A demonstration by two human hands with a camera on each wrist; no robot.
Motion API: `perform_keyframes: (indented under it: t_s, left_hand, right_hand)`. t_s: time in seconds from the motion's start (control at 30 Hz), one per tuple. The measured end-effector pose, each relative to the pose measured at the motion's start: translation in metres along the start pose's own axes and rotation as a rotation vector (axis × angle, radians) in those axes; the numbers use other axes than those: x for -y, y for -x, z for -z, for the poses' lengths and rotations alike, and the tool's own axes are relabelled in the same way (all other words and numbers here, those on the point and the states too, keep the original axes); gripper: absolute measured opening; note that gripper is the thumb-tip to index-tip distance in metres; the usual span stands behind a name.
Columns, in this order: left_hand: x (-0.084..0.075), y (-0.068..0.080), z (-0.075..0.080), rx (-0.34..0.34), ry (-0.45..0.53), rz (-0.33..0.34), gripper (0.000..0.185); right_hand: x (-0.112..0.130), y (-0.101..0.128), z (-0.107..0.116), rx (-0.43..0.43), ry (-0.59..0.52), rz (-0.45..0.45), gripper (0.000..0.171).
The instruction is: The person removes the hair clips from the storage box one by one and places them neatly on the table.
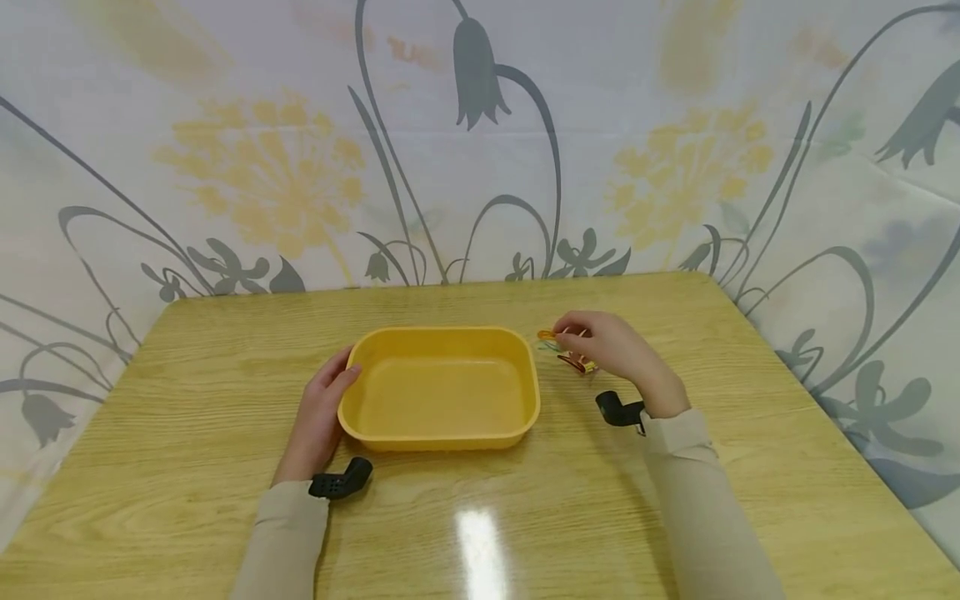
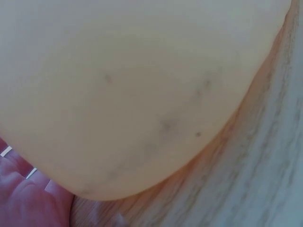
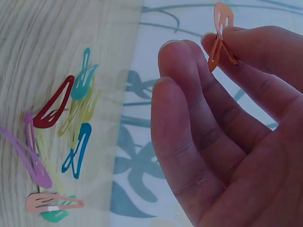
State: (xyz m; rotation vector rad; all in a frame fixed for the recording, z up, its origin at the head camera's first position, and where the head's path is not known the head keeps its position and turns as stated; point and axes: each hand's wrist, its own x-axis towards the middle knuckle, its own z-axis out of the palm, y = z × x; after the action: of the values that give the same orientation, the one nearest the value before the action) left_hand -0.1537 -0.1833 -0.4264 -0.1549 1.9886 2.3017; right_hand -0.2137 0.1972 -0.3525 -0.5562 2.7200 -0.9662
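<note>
A yellow plastic basin [image 1: 442, 438] with rounded corners stands on the table, its inside bare. My left hand [image 1: 321, 410] grips it at the left end, thumb over the rim and fingers along the outer wall. That wall fills most of the left wrist view, with part of the hand at the lower left corner. Right of the basin, my right hand [image 1: 613, 346] pinches an orange snap hair clip [image 3: 219, 17] between thumb and index finger. Several other clips lie beneath it on the table, among them a red one [image 3: 44, 123], a blue one [image 3: 84, 136] and a pink one [image 3: 38, 203].
The wood-grain table [image 1: 187, 400] extends around the basin on all sides. Behind it hangs a white cloth [image 1: 427, 192] with grey and yellow flower prints, which also runs along the right side. Light reflects off the tabletop near the front.
</note>
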Motion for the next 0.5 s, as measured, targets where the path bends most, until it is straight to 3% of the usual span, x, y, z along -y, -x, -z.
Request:
perform_keyframes:
  t_s: [0.23,0.5]
  left_hand:
    - [-0.001,0.002,0.0,-0.008,-0.021,0.01,0.053]
    - [-0.002,0.001,-0.001,0.002,-0.012,0.005,0.054]
  right_hand:
    - [-0.011,-0.002,-0.001,0.015,-0.04,-0.036,0.024]
    - [-0.021,-0.004,0.0,-0.027,0.06,-0.015,0.024]
